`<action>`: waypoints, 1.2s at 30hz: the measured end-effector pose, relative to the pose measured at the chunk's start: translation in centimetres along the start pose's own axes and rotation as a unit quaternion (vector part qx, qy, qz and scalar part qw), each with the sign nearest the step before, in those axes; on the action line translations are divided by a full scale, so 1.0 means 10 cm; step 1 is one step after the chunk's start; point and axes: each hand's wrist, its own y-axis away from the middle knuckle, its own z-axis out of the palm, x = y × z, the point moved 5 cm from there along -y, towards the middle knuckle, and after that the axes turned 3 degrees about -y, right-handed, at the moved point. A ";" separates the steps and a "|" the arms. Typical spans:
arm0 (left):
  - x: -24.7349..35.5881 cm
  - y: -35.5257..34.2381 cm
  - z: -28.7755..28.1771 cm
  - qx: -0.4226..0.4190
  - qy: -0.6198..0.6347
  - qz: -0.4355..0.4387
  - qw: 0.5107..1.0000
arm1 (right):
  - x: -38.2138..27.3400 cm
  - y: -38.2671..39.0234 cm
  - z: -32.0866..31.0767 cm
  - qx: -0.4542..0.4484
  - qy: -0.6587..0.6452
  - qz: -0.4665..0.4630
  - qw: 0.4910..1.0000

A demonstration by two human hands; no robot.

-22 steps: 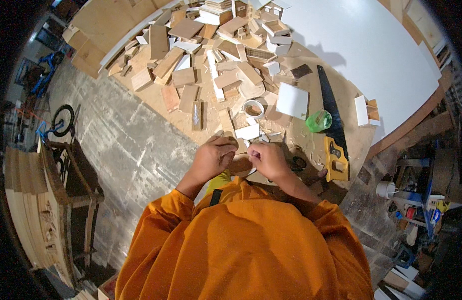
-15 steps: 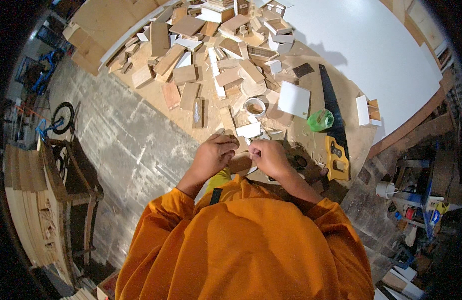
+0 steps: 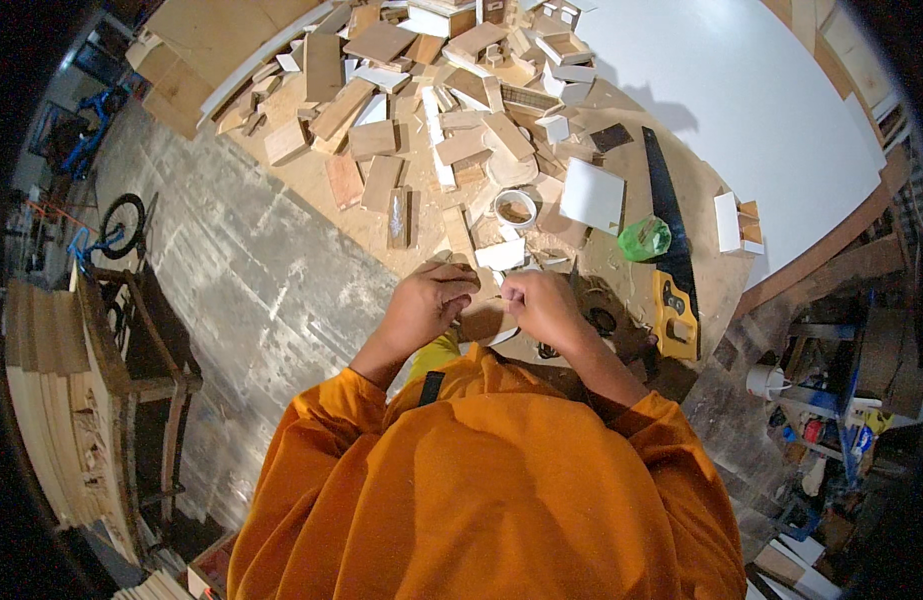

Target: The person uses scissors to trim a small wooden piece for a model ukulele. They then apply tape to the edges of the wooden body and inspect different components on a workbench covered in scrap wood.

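My left hand (image 3: 427,306) is closed just in front of my body, fingers curled together, and whatever they hold is hidden or too small to name. A short gap to its right, my right hand (image 3: 541,308) is also closed, thumb and fingers pinched. What lies in that pinch I cannot make out. Just beyond the hands lies a white offcut (image 3: 501,254). A round white tub (image 3: 514,208) with brown contents stands a little farther off. Near it lies a flat white square board (image 3: 592,196).
Many wood blocks (image 3: 373,139) lie heaped on the plywood surface (image 3: 311,192). To the right are a crumpled green plastic piece (image 3: 644,240) and a handsaw with a yellow handle (image 3: 674,316). Farther right stands a small white box (image 3: 738,224); at left, a wooden rack (image 3: 146,390).
The scene has shifted slightly in the picture. My right hand has moved a little to the right and down; my left hand stays almost in place, both still closed.
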 end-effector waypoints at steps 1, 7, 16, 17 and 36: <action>0.01 0.00 -0.01 -0.001 0.002 0.001 1.000 | 0.01 -0.01 0.01 -0.002 0.010 0.000 1.000; 0.01 0.00 0.00 0.008 -0.014 0.012 1.000 | -0.04 -0.02 -0.03 -0.027 0.045 0.040 0.998; 0.00 0.02 -0.02 0.018 0.008 0.010 1.000 | -0.45 0.41 0.01 0.075 0.103 -0.169 0.977; -0.01 0.02 -0.02 0.017 0.008 0.010 1.000 | -0.44 0.43 0.09 0.061 0.116 -0.178 0.975; -0.18 0.04 -0.01 -0.009 0.036 0.070 0.997 | -0.33 0.58 0.28 0.015 0.252 -0.197 0.948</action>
